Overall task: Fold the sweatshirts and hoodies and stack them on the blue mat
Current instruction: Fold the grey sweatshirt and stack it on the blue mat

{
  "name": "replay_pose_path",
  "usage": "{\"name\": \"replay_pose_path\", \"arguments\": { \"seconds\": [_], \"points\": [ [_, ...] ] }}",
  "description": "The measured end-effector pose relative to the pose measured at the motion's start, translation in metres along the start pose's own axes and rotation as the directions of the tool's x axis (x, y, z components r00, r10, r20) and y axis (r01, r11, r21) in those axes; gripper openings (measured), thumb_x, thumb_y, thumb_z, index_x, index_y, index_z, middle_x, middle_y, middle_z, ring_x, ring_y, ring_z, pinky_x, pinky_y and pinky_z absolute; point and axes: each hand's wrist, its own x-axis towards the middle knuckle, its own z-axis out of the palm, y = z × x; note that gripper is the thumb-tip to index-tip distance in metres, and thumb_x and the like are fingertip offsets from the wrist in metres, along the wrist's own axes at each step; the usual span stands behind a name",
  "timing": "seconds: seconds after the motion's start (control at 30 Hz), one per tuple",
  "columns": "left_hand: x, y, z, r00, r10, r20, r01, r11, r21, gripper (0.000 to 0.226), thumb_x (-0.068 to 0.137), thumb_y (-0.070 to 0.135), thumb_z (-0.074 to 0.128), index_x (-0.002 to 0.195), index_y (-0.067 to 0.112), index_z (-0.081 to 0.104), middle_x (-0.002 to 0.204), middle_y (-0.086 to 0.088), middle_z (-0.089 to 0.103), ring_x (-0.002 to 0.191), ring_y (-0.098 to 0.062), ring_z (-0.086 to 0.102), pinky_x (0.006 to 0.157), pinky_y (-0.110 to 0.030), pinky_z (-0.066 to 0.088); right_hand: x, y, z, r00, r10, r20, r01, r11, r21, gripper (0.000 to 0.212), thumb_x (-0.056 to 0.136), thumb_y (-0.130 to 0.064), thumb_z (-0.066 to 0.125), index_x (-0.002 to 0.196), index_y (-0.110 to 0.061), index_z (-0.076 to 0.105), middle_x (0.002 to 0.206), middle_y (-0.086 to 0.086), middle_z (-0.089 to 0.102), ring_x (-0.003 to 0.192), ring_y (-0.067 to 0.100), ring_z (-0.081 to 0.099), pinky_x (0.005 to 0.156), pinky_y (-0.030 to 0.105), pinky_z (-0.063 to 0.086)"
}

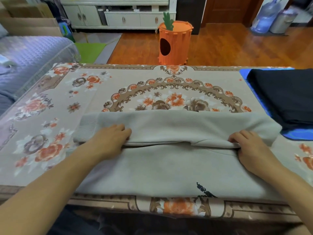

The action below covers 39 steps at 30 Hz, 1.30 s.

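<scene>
A beige sweatshirt [169, 167] lies on the flowered table cover near the front edge, its far part folded back over itself into a flap. My left hand [110, 138] grips the left end of that flap's edge, fingers on top. At the right end of the same edge my right hand [250, 148] pinches the cloth. A blue mat [243, 73] lies at the table's far right, with a folded black garment [284, 95] on it. The right corner of the beige flap reaches the mat's near edge.
The table cover [84, 99] shows flowers in orange and brown. A sofa with a purple-grey throw [30, 61] stands to the left. Beyond the table are an orange carrot-shaped bin [174, 44], a white cabinet [118, 16] and a water bottle [265, 17].
</scene>
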Motion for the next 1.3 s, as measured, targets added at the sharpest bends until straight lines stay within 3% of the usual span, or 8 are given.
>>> {"name": "replay_pose_path", "arguments": {
  "seconds": [0.17,0.5,0.6,0.7,0.9,1.1,1.2,1.3],
  "points": [
    [-0.026,-0.027,-0.007,0.955,-0.018,-0.296,-0.019,0.992,-0.122,0.032,0.074,0.001,0.060,0.087,0.026,0.045,0.089,0.003,0.052,0.086,-0.023,0.052,0.062,-0.037,0.044,-0.002,-0.004,0.005,0.999,0.027,-0.037,-0.027,1.000,-0.002,0.046,0.062,0.019,0.059,0.092,-0.015,0.063,0.088,0.001,0.054,0.081,0.021,0.039,0.070,0.034,0.033],
    [-0.035,0.020,-0.003,0.987,-0.156,0.031,0.152,0.983,0.106,0.017,0.092,0.018,0.044,0.106,0.024,0.050,0.106,0.001,0.053,0.100,-0.023,0.055,0.076,-0.037,0.047,-0.006,-0.006,0.002,0.997,0.070,-0.020,-0.070,0.997,-0.012,0.046,0.063,0.018,0.062,0.097,-0.014,0.063,0.092,0.003,0.055,0.084,0.028,0.044,0.070,0.039,0.039],
    [0.003,0.068,-0.028,0.987,0.015,-0.160,0.000,0.996,0.094,0.019,0.094,0.022,0.048,0.106,0.018,0.061,0.109,-0.005,0.061,0.103,-0.030,0.059,0.076,-0.038,0.049,-0.007,-0.008,-0.004,0.993,0.110,0.038,-0.110,0.994,0.000,0.046,0.068,0.014,0.059,0.102,-0.016,0.065,0.097,0.002,0.058,0.090,0.026,0.045,0.074,0.037,0.038],
    [0.059,0.130,-0.042,0.871,0.213,-0.442,-0.318,0.931,-0.179,0.044,0.097,0.037,0.043,0.130,0.015,0.062,0.133,-0.012,0.060,0.122,-0.035,0.056,0.099,-0.047,0.049,-0.011,-0.011,-0.016,0.988,0.122,0.091,-0.125,0.992,0.033,0.049,0.069,0.013,0.060,0.107,-0.016,0.069,0.102,0.002,0.061,0.096,0.027,0.051,0.075,0.032,0.035],
    [0.095,0.217,-0.016,0.942,0.314,-0.114,-0.330,0.930,-0.163,0.062,0.101,0.062,0.012,0.159,0.042,0.011,0.170,0.002,-0.002,0.154,-0.026,-0.016,0.123,-0.056,-0.006,-0.008,-0.010,-0.055,0.931,0.195,0.308,-0.224,0.972,0.064,0.046,0.084,0.001,0.054,0.119,-0.025,0.071,0.116,-0.006,0.071,0.112,0.018,0.061,0.090,0.026,0.043],
    [0.096,0.216,-0.008,0.946,0.313,-0.088,-0.322,0.938,-0.127,0.062,0.100,0.065,0.007,0.158,0.046,0.000,0.169,0.005,-0.008,0.153,-0.025,-0.021,0.121,-0.058,-0.010,0.065,-0.004,-0.086,0.964,0.257,-0.067,-0.241,0.953,0.185,0.044,0.106,-0.034,0.039,0.146,-0.019,0.048,0.149,0.001,0.048,0.140,0.020,0.038,0.114,0.030,0.024],
    [0.095,0.218,-0.007,0.954,0.290,-0.082,-0.298,0.946,-0.125,0.063,0.099,0.067,0.008,0.158,0.047,-0.001,0.169,0.005,-0.008,0.153,-0.025,-0.022,0.118,-0.063,-0.012,0.076,0.021,-0.030,0.891,0.403,0.209,-0.384,0.914,-0.127,0.077,0.094,-0.068,-0.002,0.156,-0.029,0.024,0.166,0.001,0.015,0.152,0.027,0.011,0.122,0.050,0.011],
    [0.096,0.218,-0.007,0.955,0.283,-0.085,-0.292,0.949,-0.118,0.065,0.097,0.070,0.007,0.157,0.048,-0.001,0.169,0.007,-0.008,0.152,-0.024,-0.024,0.113,-0.069,-0.015,0.057,0.042,0.007,0.733,0.611,0.299,-0.605,0.786,-0.124,0.075,0.092,-0.071,0.007,0.158,-0.034,0.010,0.167,0.003,0.004,0.153,0.026,0.003,0.122,0.052,0.005]
  ]
}}
